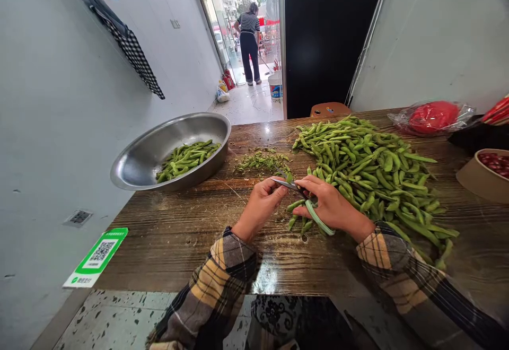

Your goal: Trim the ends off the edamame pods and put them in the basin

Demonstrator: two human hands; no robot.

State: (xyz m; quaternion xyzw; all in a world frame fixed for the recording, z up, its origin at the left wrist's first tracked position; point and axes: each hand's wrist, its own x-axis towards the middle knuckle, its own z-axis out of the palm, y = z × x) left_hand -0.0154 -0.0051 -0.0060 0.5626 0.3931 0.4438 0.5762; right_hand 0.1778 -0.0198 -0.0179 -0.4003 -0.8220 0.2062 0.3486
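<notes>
My right hand (328, 204) grips a pair of scissors (318, 217) with pale green handles, its blades pointing left. Close to the blade tips, my left hand (262, 201) is closed in a pinch; whatever lies between its fingers is hidden. A bit of green pod shows just beyond the blades. Right of my hands spreads a large heap of edamame pods (369, 169), with a few loose pods under my right hand. Small green trimmings (262, 160) lie in a little pile ahead of my left hand. More pods sit inside a wide steel basin (131, 167) at the left.
The wooden table (167, 244) carries a QR-code sign (97, 257) at its left corner. A red bundle in clear plastic (433, 116) and a paper bowl (479, 177) of dark red pieces stand at right. Beyond the table, a person (249, 42) stands by the glass door.
</notes>
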